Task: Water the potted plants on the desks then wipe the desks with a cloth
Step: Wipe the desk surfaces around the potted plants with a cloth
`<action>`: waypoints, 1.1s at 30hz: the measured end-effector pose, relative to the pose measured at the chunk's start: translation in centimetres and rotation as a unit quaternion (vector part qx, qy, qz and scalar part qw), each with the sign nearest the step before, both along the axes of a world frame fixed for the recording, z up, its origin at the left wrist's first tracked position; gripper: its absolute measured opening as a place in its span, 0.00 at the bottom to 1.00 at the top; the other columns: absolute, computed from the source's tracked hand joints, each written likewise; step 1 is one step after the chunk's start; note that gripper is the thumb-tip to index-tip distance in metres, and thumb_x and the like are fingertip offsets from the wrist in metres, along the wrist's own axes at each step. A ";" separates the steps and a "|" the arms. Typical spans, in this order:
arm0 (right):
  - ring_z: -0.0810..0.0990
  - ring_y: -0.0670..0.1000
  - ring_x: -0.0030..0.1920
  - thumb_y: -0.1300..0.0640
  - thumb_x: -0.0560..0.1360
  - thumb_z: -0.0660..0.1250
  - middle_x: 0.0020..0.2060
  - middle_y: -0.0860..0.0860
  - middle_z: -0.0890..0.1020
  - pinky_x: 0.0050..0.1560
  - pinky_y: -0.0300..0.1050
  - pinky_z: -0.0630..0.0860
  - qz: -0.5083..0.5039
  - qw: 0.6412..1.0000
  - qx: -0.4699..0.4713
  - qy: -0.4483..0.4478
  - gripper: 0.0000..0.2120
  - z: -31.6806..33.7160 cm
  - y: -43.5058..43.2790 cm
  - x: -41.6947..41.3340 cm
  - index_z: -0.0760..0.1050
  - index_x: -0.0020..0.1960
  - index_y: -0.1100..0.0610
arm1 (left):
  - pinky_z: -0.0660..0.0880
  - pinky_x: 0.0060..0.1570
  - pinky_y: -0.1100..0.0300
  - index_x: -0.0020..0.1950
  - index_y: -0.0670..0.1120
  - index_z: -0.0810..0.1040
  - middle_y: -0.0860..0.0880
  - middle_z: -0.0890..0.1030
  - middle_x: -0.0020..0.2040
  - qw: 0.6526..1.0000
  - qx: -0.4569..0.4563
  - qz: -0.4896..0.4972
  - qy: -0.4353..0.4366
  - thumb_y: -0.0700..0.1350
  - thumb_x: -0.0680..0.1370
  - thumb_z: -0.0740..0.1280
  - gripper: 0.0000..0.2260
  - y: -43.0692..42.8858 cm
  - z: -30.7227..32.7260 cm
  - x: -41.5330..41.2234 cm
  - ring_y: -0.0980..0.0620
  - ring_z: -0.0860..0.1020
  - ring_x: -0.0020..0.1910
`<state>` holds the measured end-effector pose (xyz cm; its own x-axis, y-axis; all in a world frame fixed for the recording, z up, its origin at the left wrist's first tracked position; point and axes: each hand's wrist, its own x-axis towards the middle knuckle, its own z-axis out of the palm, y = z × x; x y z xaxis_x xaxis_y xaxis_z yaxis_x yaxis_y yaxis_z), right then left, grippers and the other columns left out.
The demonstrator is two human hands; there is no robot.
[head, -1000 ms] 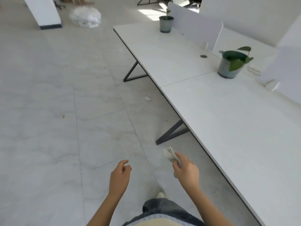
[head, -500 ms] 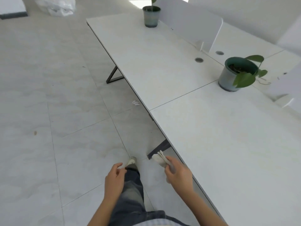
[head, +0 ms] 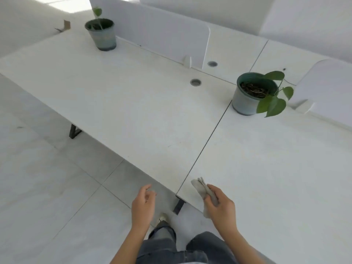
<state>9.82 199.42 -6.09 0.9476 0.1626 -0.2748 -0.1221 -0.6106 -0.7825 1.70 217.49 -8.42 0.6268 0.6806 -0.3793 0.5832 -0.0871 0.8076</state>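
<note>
Poking from the pinching grip of the right hand (head: 222, 208), the crumpled grey-white cloth (head: 202, 188) hovers above the near edge of the white desk (head: 142, 115). Light and limp, it probably wipes best bunched into the palm. The left hand (head: 142, 205) hangs slack-fingered, empty.

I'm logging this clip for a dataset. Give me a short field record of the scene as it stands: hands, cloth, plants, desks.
left hand: holds nothing, fingers loosely curled, over the floor
right hand: grips the cloth at the near desk edge
near pot: upright, just right of the seam between the desks
far pot: upright on the left desk, beside the divider
wiping: not yet begun
</note>
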 end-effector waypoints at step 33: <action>0.44 0.59 0.75 0.42 0.78 0.46 0.76 0.58 0.50 0.72 0.58 0.43 -0.005 0.933 -0.359 -0.010 0.27 -5.4 -3.2 30.5 0.50 0.74 0.50 | 0.63 0.64 0.40 0.68 0.40 0.70 0.40 0.69 0.70 0.865 0.375 -0.298 0.150 0.57 0.71 0.50 0.31 6.5 -4.4 28.6 0.38 0.68 0.69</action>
